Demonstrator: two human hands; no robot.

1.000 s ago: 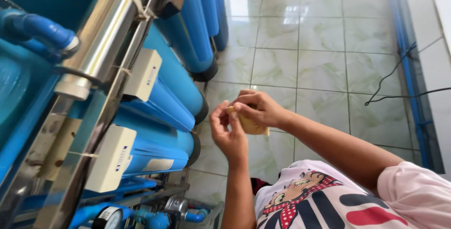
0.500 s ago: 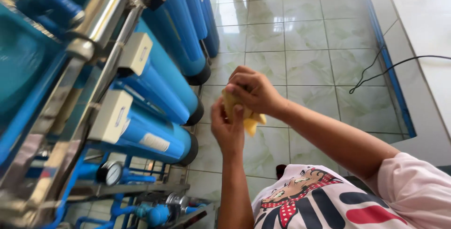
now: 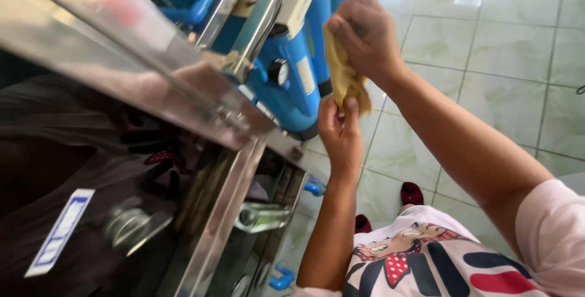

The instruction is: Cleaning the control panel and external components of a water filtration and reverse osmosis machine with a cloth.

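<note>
A yellow cloth (image 3: 343,70) hangs stretched between both my hands, just in front of blue filter cylinders (image 3: 296,71). My right hand (image 3: 364,33) grips its top end in a closed fist. Below it, my left hand (image 3: 341,129) pinches the cloth's lower end between thumb and fingers. Both forearms reach up from the lower right, over my printed shirt.
A shiny stainless steel cabinet (image 3: 152,108) with a glass door fills the left half, close to my left arm. A small round gauge (image 3: 280,71) sits on the blue filter housings. Pale green floor tiles (image 3: 487,41) spread to the right. My red shoes (image 3: 412,193) show below.
The view has swung left and closer to the steel cabinet. Both hands have risen with the cloth, now pulled out lengthwise between them rather than bunched together.
</note>
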